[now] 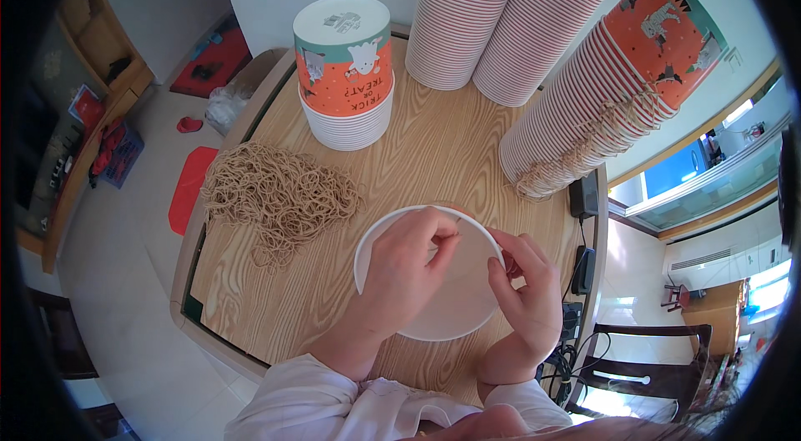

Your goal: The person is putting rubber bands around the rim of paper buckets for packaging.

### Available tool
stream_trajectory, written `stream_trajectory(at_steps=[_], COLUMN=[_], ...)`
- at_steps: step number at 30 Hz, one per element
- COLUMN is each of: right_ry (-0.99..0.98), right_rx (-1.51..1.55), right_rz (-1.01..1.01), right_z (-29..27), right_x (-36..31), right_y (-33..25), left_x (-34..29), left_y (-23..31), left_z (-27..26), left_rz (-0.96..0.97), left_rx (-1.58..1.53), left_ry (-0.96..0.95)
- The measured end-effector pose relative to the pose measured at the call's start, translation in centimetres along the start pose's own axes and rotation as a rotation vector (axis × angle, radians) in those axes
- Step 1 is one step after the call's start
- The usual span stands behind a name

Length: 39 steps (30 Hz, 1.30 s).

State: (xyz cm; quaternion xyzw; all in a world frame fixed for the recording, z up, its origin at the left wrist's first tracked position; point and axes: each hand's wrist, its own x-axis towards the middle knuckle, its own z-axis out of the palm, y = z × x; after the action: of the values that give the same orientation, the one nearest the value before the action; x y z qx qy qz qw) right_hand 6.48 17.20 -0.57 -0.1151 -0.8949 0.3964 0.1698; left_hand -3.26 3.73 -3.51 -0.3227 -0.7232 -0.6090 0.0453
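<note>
The left hand reaches over the mouth of a white bucket, its thumb and forefinger drawn together, on what I cannot tell; the right hand pinches the rim. The bucket lies between and beneath both, toward the near edge of the worktop. It looks like paper: probably light, fairly stiff, easily dented, so the rim seems the safest hold

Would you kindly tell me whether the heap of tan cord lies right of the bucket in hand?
No, the heap of tan cord lies on the table, left of the bucket.
</note>
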Motion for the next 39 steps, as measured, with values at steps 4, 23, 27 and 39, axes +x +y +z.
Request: stream_trajectory(at_steps=[4, 23, 27, 39], right_ry=[0.002, -0.009, -0.007, -0.093], right_rx=[0.005, 0.010, -0.002, -0.074], right_rz=[-0.004, 0.001, -0.005, 0.094], right_z=[0.0, 0.0, -0.2, 0.0], right_x=[0.0, 0.1, 0.0, 0.3], right_y=[0.1, 0.1, -0.1, 0.7], left_x=[-0.2, -0.2, -0.1, -0.5], left_y=[-0.3, -0.8, -0.7, -0.4], left_z=[0.0, 0.0, 0.1, -0.2], left_rz=[-0.005, 0.050, 0.066, -0.044], left_rx=[-0.005, 0.082, 0.051, -0.113], left_ry=[0.016, 0.030, 0.009, 0.020])
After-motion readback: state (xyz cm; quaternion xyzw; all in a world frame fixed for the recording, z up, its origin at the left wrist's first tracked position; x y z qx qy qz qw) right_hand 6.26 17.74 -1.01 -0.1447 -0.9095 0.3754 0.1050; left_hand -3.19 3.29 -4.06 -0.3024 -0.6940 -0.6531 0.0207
